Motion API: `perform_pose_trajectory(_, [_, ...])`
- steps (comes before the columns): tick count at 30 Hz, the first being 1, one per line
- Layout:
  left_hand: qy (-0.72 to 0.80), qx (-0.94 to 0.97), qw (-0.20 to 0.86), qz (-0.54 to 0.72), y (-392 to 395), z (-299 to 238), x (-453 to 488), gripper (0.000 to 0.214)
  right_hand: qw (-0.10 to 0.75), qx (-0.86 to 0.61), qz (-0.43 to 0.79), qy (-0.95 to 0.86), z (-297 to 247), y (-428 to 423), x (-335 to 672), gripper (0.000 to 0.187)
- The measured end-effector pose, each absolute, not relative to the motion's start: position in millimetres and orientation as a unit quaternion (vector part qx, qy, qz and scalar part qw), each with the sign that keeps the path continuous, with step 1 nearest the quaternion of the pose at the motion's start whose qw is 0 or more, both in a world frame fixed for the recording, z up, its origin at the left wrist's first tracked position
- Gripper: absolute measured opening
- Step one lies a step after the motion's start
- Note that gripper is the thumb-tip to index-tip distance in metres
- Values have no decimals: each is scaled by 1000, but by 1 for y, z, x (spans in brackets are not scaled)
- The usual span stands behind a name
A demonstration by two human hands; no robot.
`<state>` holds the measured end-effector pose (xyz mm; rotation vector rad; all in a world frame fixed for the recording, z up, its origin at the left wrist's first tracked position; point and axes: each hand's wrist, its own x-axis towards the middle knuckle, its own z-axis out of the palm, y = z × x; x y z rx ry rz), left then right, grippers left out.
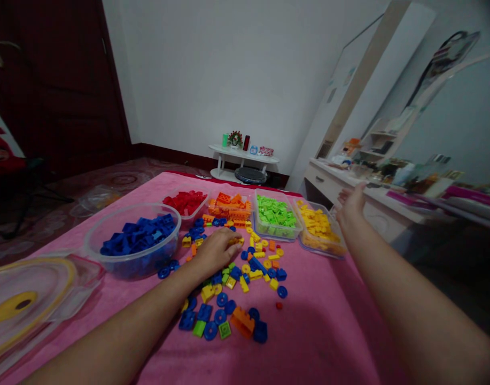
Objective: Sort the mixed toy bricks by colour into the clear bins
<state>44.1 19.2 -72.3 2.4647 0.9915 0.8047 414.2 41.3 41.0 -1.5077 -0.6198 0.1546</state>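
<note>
The left hand pinches a yellow piece; the yellow-brick tub lies toward two o'clock, nearer the right hand, fingers spread.

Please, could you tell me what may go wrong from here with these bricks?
The right hand appears close to the box of yellow bricks, so a careless swing might tip it. The left hand reaches among loose pieces, and its forearm may drag some along the pink cloth. The small red piece, lying apart, could be overlooked.

Left hand lowered, perhaps pinching, right hand open
</note>
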Motion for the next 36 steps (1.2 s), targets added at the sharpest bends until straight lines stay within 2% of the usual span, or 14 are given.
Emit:
perform_pose_trajectory(5, [358,870,181,288,22,-76,44,27,813,-514,165,-217,44,24,354,32])
perform_pose_trajectory(7, [358,868,185,289,23,-78,43,29,815,-480,197,-258,44,15,323,19])
perform_pose_trajectory(10, [365,867,189,282,24,-80,42,30,754,-478,244,-378,38,1,283,19])
perform_pose_trajectory(12, [370,866,190,279,23,-80,42,31,637,-523,268,-500,32,-6,265,21])
perform_pose_trajectory(14, [371,867,188,275,23,-79,42,33,462,-566,258,-632,23,-9,254,17])
perform_pose_trajectory(18, [372,872,185,258,22,-78,43,36,105,-635,111,-757,1,-13,238,27])
perform_pose_trajectory(19, [371,873,185,255,22,-78,43,35,46,-650,67,-755,-4,-14,234,28])
perform_pose_trajectory(21, [370,876,183,250,21,-77,43,35,-16,-666,11,-745,-11,-16,227,29])
perform_pose_trajectory(26, [357,888,167,238,15,-71,44,37,-35,-668,23,-743,-10,-19,221,18])
perform_pose_trajectory(32, [372,898,132,195,11,-67,47,33,11,-695,-27,-718,-15,-16,215,40])
perform_pose_trajectory(36, [381,885,144,224,11,-68,47,32,-26,-709,-39,-703,-28,-14,208,37])
